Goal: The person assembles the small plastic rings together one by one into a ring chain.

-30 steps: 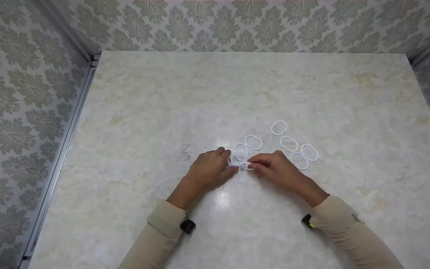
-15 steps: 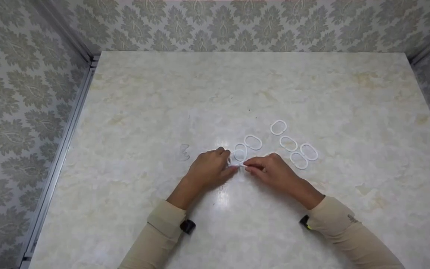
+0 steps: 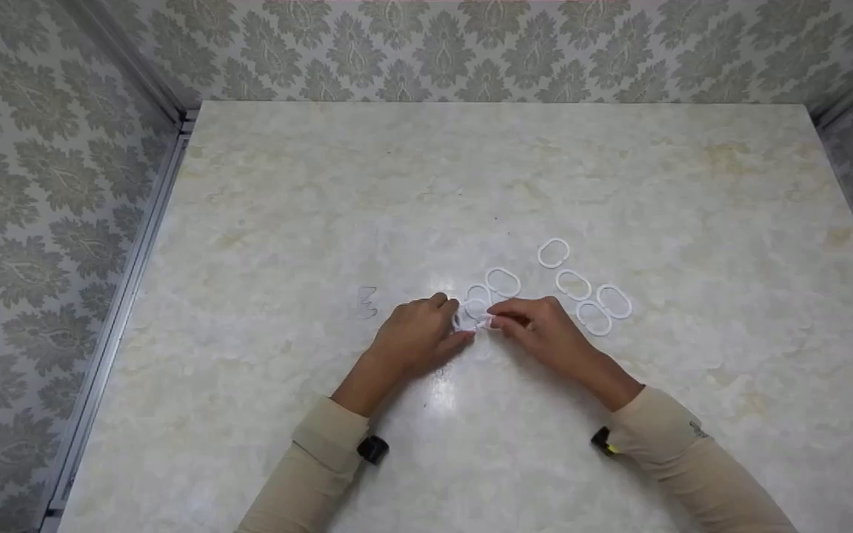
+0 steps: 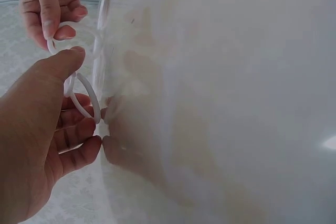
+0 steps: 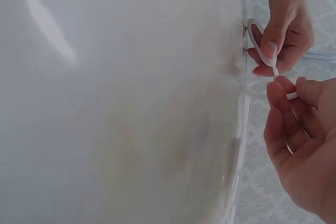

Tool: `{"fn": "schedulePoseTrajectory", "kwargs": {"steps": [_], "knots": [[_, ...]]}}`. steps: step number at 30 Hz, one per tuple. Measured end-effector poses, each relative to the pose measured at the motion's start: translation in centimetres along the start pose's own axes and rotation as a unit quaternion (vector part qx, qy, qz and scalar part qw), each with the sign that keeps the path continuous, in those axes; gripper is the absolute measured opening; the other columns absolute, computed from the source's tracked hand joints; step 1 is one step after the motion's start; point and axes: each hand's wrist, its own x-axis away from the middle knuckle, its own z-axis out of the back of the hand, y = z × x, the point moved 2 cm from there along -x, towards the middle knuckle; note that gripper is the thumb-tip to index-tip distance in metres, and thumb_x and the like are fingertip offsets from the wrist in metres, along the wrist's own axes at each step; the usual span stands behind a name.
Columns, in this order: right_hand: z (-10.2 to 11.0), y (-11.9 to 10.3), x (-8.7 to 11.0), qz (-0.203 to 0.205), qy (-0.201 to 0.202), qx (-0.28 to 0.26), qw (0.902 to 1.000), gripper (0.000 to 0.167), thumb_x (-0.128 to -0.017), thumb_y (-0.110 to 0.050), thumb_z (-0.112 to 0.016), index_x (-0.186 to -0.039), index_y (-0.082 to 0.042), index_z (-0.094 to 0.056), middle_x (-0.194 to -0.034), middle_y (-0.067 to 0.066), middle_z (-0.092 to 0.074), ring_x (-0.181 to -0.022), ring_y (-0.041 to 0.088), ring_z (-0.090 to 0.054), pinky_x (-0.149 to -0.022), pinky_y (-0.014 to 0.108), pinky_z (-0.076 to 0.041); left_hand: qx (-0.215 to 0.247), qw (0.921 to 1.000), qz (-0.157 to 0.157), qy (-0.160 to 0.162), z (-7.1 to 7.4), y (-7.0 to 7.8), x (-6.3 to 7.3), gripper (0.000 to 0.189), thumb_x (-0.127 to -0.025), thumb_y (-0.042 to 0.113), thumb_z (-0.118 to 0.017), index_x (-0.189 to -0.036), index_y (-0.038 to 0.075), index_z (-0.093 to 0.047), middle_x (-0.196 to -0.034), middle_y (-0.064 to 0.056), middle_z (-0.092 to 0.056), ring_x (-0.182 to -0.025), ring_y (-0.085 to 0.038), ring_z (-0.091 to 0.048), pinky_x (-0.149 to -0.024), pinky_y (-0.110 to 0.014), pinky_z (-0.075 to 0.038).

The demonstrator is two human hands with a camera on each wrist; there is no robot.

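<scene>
My left hand (image 3: 419, 329) pinches a white oval plastic ring (image 4: 96, 98) between thumb and fingers, just above the table. Close by on its right, my right hand (image 3: 545, 329) pinches another white ring (image 5: 292, 96) with thumb and fingertips. The two rings meet between the hands; fingers partly cover them, and I cannot tell whether they are linked. Beyond the fingertips, more white rings overlap on the table, the farthest being an oval ring (image 3: 519, 285). Whether these join the held rings is too small to tell.
Several loose white rings lie right of my right hand, among them a far ring (image 3: 568, 250) and a rightmost ring (image 3: 629, 305). A pencil-like scribble (image 3: 367, 302) marks the marbled tabletop (image 3: 286, 207). Patterned walls (image 3: 441, 52) stand behind and at both sides.
My right hand moved slightly left toward my left hand, then its fingertips shifted a little away from me, turning the pinched ring. My left hand has stayed nearly still.
</scene>
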Motion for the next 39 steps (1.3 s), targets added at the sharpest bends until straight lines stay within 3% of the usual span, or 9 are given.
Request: {"fn": "schedulePoseTrajectory", "kwargs": {"steps": [7, 13, 19, 25, 31, 35, 39], "knots": [[0.3, 0.8, 0.0, -0.029, 0.016, -0.030, 0.9990, 0.015, -0.093, -0.008, -0.072, -0.104, 0.001, -0.076, -0.090, 0.014, -0.078, -0.071, 0.006, -0.064, -0.066, 0.015, -0.050, -0.026, 0.9996, -0.005, 0.001, 0.1, -0.2, 0.1, 0.047, -0.099, 0.051, -0.058, -0.114, 0.007, -0.067, -0.097, -0.005, -0.066, -0.082, -0.023, -0.068, -0.074, -0.040, -0.056], [0.2, 1.0, 0.0, -0.081, -0.026, -0.045, 0.9954, 0.016, -0.091, -0.002, -0.070, -0.107, 0.001, -0.071, -0.085, 0.017, -0.076, -0.070, 0.005, -0.064, -0.064, 0.017, -0.051, -0.054, 0.9985, -0.009, -0.007, 0.5, -0.6, 0.5, 0.047, -0.096, 0.051, -0.062, -0.115, 0.009, -0.070, -0.105, -0.006, -0.066, -0.093, -0.025, -0.066, -0.081, -0.042, -0.055], [0.0, 1.0, 0.0, -0.097, -0.050, -0.059, 0.9923, 0.014, -0.090, 0.002, -0.067, -0.104, 0.002, -0.070, -0.089, 0.019, -0.075, -0.072, 0.006, -0.067, -0.065, 0.018, -0.053, -0.050, 0.9986, -0.013, -0.012, 0.7, -1.1, 0.9, 0.047, -0.093, 0.048, -0.068, -0.123, 0.012, -0.069, -0.110, -0.006, -0.064, -0.099, -0.024, -0.062, -0.084, -0.042, -0.052], [-0.2, 1.2, 0.1, -0.131, -0.061, -0.064, 0.9875, 0.004, -0.090, -0.003, -0.069, -0.092, 0.000, -0.070, -0.089, 0.015, -0.075, -0.072, 0.003, -0.067, -0.064, 0.017, -0.053, -0.017, 0.9997, -0.014, 0.000, 1.2, -1.6, 1.4, 0.032, -0.089, 0.042, -0.076, -0.103, 0.013, -0.070, -0.103, -0.006, -0.062, -0.091, -0.024, -0.060, -0.076, -0.040, -0.049], [-0.2, 1.0, 0.1, -0.132, -0.064, -0.016, 0.9891, 0.008, -0.091, -0.013, -0.073, -0.085, -0.008, -0.074, -0.076, 0.006, -0.073, -0.064, 0.003, -0.059, -0.060, 0.017, -0.046, -0.005, 1.0000, 0.002, -0.002, 1.7, -2.0, 1.5, 0.028, -0.085, 0.038, -0.081, -0.092, 0.013, -0.071, -0.100, -0.007, -0.064, -0.089, -0.027, -0.063, -0.074, -0.042, -0.049], [-0.2, 0.9, 0.1, -0.118, -0.066, 0.020, 0.9906, 0.011, -0.091, -0.016, -0.074, -0.081, -0.011, -0.075, -0.068, -0.002, -0.066, -0.064, 0.004, -0.052, -0.061, 0.018, -0.042, 0.010, 0.9998, 0.014, -0.004, 2.0, -1.4, 1.4, 0.040, -0.085, 0.043, -0.078, -0.109, 0.011, -0.074, -0.107, -0.008, -0.068, -0.097, -0.028, -0.064, -0.082, -0.045, -0.050], [-0.1, 1.0, 0.0, -0.116, -0.072, 0.014, 0.9906, 0.015, -0.093, -0.017, -0.072, -0.080, -0.010, -0.075, -0.065, 0.000, -0.064, -0.061, 0.002, -0.052, -0.059, 0.018, -0.041, 0.065, 0.9978, 0.010, 0.005, 1.9, 0.1, 0.8, 0.054, -0.088, 0.045, -0.075, -0.131, 0.013, -0.066, -0.119, -0.007, -0.068, -0.107, -0.026, -0.065, -0.093, -0.044, -0.052]]}}
